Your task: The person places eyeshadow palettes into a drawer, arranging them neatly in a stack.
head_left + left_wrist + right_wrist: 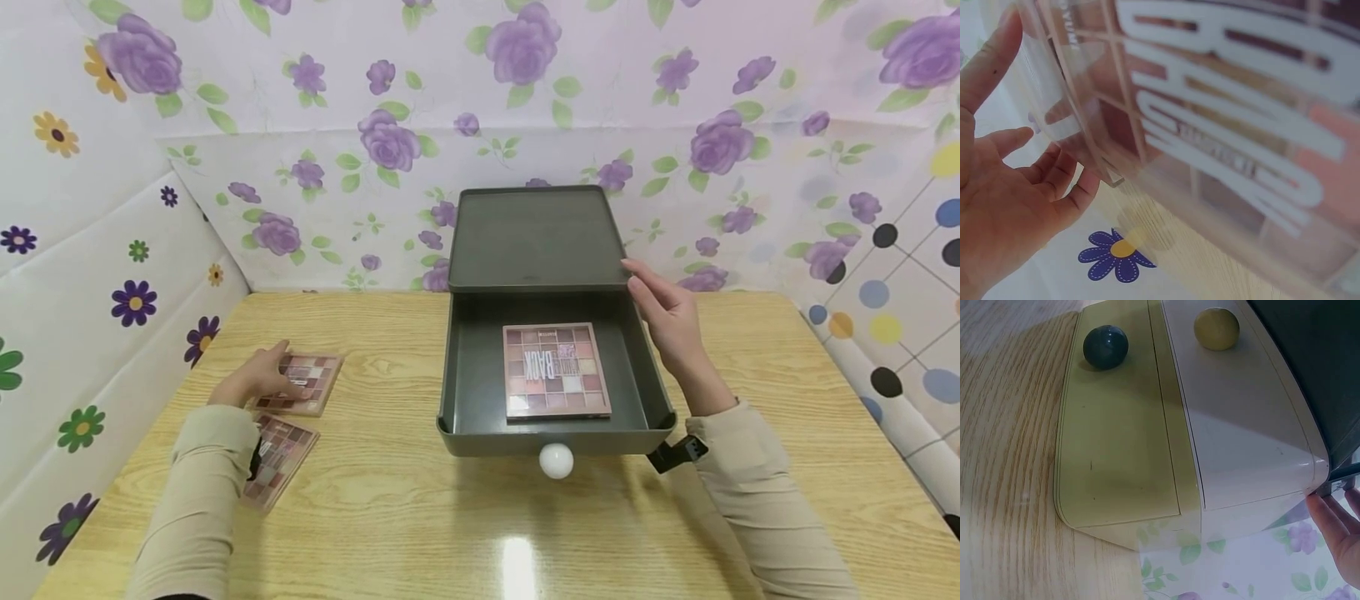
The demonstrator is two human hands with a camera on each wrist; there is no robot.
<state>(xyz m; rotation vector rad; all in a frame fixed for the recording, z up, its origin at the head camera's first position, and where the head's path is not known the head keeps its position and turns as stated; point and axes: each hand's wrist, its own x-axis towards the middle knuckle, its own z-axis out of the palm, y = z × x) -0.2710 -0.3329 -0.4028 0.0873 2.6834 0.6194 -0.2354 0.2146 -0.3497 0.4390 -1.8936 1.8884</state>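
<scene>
A stacked mini drawer cabinet has its dark grey top drawer point(472, 367) pulled out, with an eyeshadow palette point(556, 372) lying inside. My right hand point(671, 329) holds the right edge of the cabinet's grey top point(536, 237) near its front corner, thumb and fingers on the rim. In the right wrist view, its fingers point(1329, 525) reach that corner from the side. At the left of the table, my left hand point(258, 375) grips another eyeshadow palette point(318, 379), fingers at the far edge and thumb nearer. A further palette point(281, 462) lies just in front, partly under the left wrist.
Below the grey drawer, the cabinet has a white drawer point(1241, 419) with a yellow knob point(1217, 329) and a yellow drawer point(1116, 437) with a dark knob point(1105, 347). A white knob point(557, 460) sticks out in front. Flowered sheets point(315, 208) border the wooden table point(375, 517).
</scene>
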